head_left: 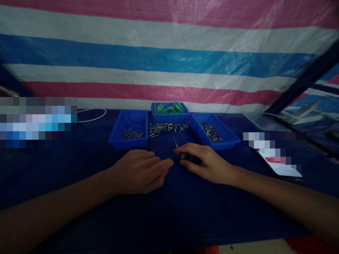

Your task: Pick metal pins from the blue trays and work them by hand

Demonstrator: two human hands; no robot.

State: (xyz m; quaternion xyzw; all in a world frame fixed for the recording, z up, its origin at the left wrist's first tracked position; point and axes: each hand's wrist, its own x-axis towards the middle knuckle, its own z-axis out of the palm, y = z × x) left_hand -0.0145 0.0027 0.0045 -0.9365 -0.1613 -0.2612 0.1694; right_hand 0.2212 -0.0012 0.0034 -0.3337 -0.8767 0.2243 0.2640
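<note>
Left hand [140,171] is resting curled over the worktop [159,218]; whether it is gripping anything, I cannot tell. Right hand [206,162] is sitting partly open, thumb apart, forefinger meeting a metal pin [175,142] without visible grip. Pins [166,128] are lying loose behind, between trays; a clumsy nudge could be rolling the single one among them.

3 blue bins [128,144], 2 hands [140,172], 1 ring [195,145].

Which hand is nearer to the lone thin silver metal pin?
Right. The right hand is at the near end of the pin; the left hand is farther off, to its near left.
</note>
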